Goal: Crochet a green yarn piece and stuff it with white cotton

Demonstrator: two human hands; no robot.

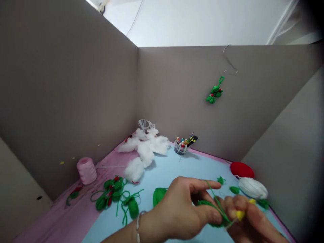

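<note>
My left hand (pixel 177 209), a bracelet on its wrist, pinches a green yarn bundle (pixel 209 204) between thumb and fingers above the blue mat (pixel 164 168). A thin green yarn strand (pixel 217 202) runs from the bundle toward my right hand (pixel 248 219). That hand, at the lower right, grips a small yellow piece (pixel 240 215) among its fingers. Part of the bundle is hidden behind my fingers. A flat green yarn leaf (pixel 158 196) lies just beyond my left hand.
Green-and-red yarn leaves (pixel 113 192) and white cotton stuffing (pixel 144 150) lie on the mat and pink sheet (pixel 111 162). Nearby are a pink yarn cone (pixel 86 170), a thread cup (pixel 181 146), red (pixel 241 169) and white (pixel 253 188) yarn balls. Grey board walls (pixel 177 94) surround everything.
</note>
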